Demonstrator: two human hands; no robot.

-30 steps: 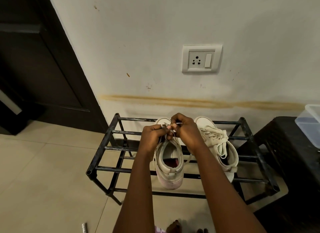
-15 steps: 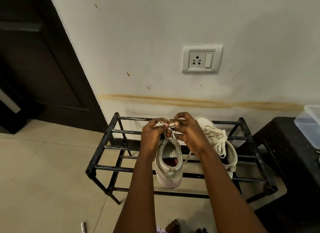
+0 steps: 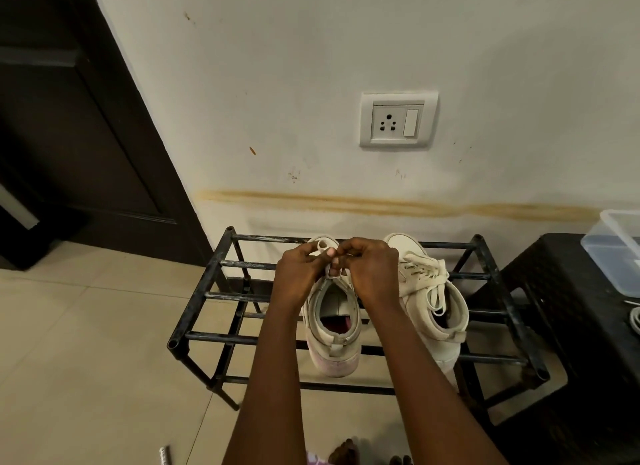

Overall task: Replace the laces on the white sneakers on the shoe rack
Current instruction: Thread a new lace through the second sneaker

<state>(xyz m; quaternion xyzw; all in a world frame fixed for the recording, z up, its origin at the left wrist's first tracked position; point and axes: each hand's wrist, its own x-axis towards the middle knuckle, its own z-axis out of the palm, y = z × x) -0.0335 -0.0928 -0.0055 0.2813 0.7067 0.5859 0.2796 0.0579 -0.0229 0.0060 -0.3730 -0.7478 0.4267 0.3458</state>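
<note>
Our left hand (image 3: pixel 300 275) and right hand (image 3: pixel 373 274) have drawn closer — both pinch the lace (image 3: pixel 323 246) over the left sneaker (image 3: pixel 333 359) on the shoe rack (image 3: pixel 216 337); we judge its bow nearly tied.

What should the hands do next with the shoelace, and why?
Probably pull the lace ends apart to tighten the knot. The left hand and right hand both pinch it above the sneaker, a loop sticks up, and the second sneaker looks tied.
</note>
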